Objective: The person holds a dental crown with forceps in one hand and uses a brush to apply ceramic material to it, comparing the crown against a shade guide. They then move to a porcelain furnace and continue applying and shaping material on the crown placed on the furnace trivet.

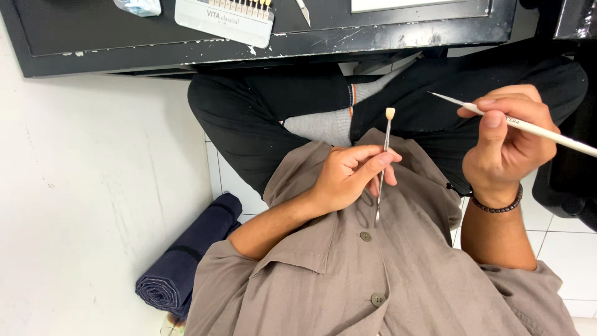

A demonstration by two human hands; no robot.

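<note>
My left hand [349, 175] pinches a thin metal rod [382, 180] between thumb and fingers, over my lap. A small cream tooth-shaped piece [390, 113] sits on the rod's upper tip. My right hand [507, 143] grips a slim white brush [535, 129] like a pen; its fine point [433, 94] hangs a short way right of the cream piece, not touching it. A dark bead bracelet [497, 204] circles my right wrist. I wear a grey-brown buttoned shirt [373, 274] and black trousers [267, 112].
A black worktable edge [267, 53] runs along the top, carrying a white shade guide with several tooth tabs [227, 17], a small blade tool [303, 11] and a crumpled bluish wad [138, 6]. A rolled dark blue cloth [186, 261] lies on the floor by a white wall [81, 205].
</note>
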